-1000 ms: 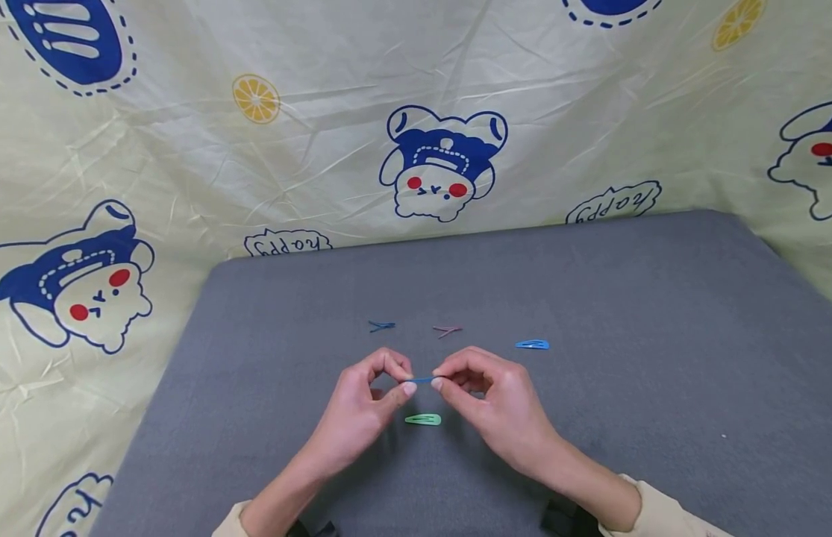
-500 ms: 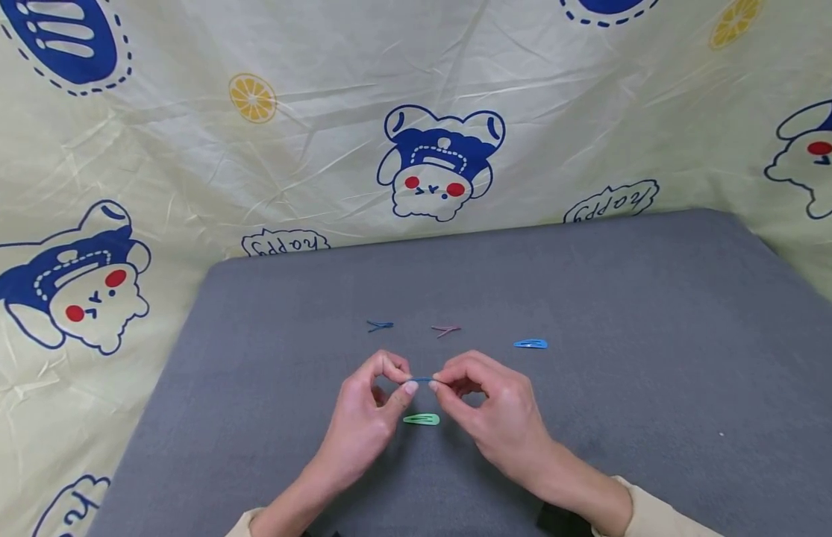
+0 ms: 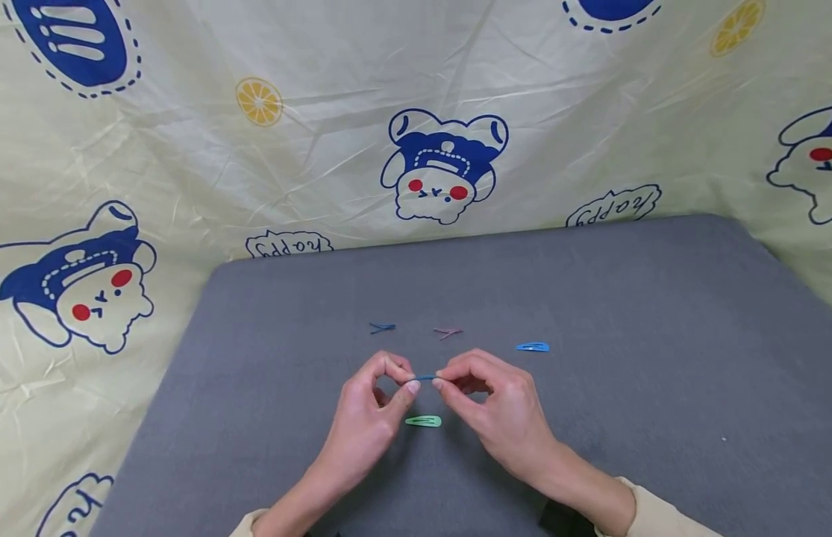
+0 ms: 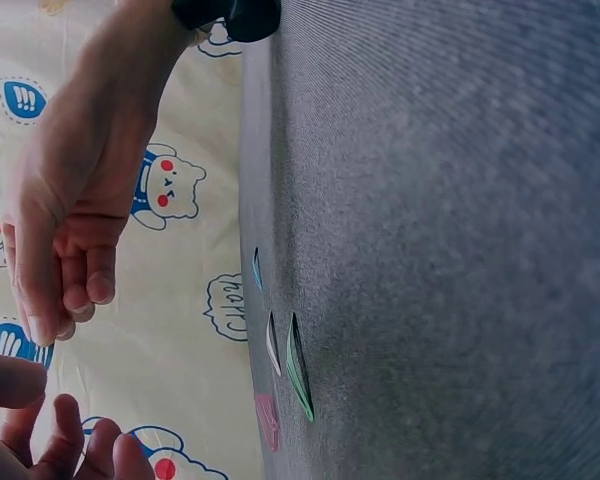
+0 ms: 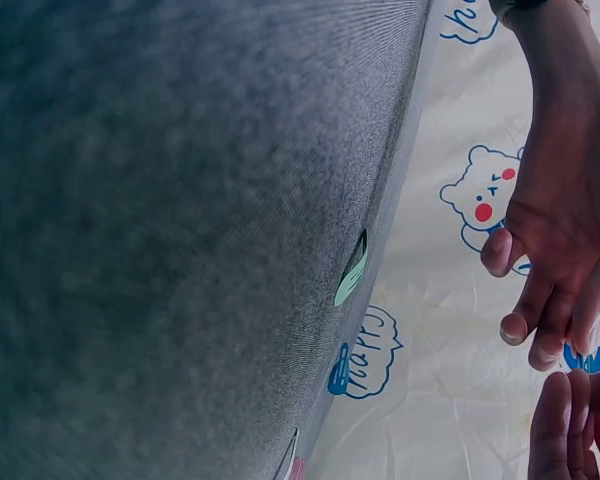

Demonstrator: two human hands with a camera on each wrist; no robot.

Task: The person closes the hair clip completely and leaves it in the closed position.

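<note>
Between my two hands, a thin blue hair clip [image 3: 425, 377] is held level above the table, seen nearly edge-on. My left hand [image 3: 368, 410] pinches its left end between thumb and fingertips, and my right hand [image 3: 503, 406] pinches the right end the same way. Both ends are hidden by fingers. Below the hands, a green snap hair clip [image 3: 424, 421] lies flat on the grey cloth. Farther off lie a dark blue clip [image 3: 382, 327] and a pink clip [image 3: 448, 333], both spread into a narrow V. A bright blue snap clip [image 3: 533, 347] lies at the right.
A grey cloth-covered table [image 3: 624, 313] stretches beneath the hands. Behind it hangs a pale sheet [image 3: 335, 171] printed with cartoon bears and orange slices. A tiny white speck [image 3: 724, 438] sits on the cloth at the right.
Both hands stay almost in place, still pinching the blue clip. The clip's visible edge looks darker and slightly more bowed than a second ago. The clips on the table have not moved.
</note>
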